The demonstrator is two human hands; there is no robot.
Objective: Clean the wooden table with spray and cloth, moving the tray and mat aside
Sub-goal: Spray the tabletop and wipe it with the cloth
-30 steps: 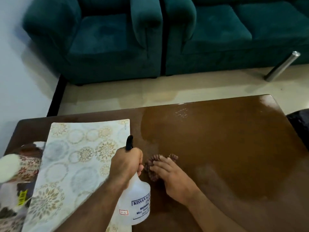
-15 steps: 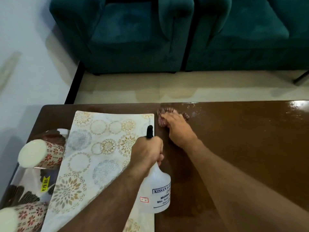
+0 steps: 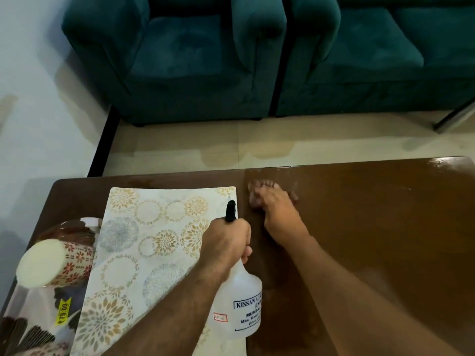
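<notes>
My left hand (image 3: 226,245) grips the neck of a white spray bottle (image 3: 240,307) with a black nozzle, held over the right edge of the patterned mat (image 3: 144,242). My right hand (image 3: 277,214) presses a pinkish-brown cloth (image 3: 253,187) flat on the glossy wooden table (image 3: 372,227), close to its far edge and just right of the mat's far corner. The mat lies on the table's left part. A floral tray (image 3: 38,312) sits at the left edge, partly under the mat.
Two patterned paper cups (image 3: 54,263) lie on the tray. Teal sofas (image 3: 205,60) stand beyond a strip of tiled floor (image 3: 282,142). A white wall (image 3: 38,98) is to the left. A metal leg (image 3: 455,119) shows at far right.
My right hand slid the cloth from near me up to the table's far edge, and stayed there over the last half second. The view shifted left. My left hand kept gripping the bottle.
</notes>
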